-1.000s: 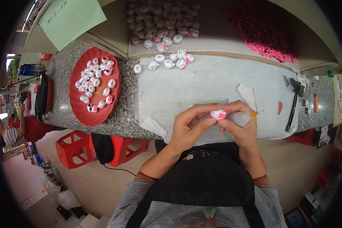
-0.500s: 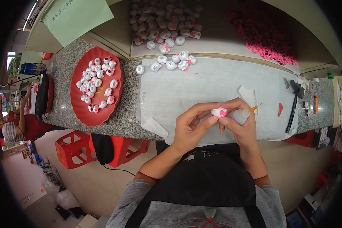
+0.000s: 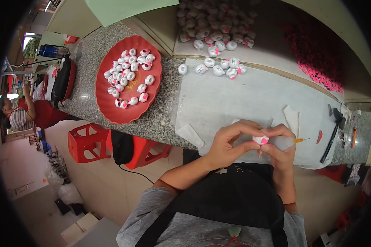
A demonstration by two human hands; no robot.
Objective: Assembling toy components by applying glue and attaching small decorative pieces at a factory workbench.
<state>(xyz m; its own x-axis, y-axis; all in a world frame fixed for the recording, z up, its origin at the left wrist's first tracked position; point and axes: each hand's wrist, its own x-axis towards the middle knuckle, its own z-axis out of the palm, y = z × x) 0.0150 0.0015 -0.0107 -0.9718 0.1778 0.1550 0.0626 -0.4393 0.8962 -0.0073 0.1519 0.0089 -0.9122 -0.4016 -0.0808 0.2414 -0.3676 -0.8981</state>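
Between both hands, above the papered bench, is a small white figurine head [image 3: 257, 140] with a pink bow. My left hand [image 3: 231, 144] is closed, its thumb and fingertips pinching the head from the left. Against the head's right side press the thumb and forefinger of my right hand [image 3: 283, 154]. That same hand also keeps a translucent squeeze bottle [image 3: 282, 143] tucked in its grip, the orange needle tip pointing right. Similar white heads [image 3: 218, 70] lie in a loose group at the paper's far edge.
A red scalloped tray [image 3: 105, 105] with several finished-looking heads stands on the granite counter at left. Behind are shelves with piled heads [image 3: 214, 20] and pink pieces [image 3: 317, 61]. A black tool [image 3: 329, 144] and paper scraps [image 3: 189, 135] lie around. Red stools [image 3: 88, 142] stand below; another person [image 3: 22, 115] works far left.
The whole scene has shifted right in the view as my head turned. The bottle's needle tip now points more level to the right. Both hands still hold the head.
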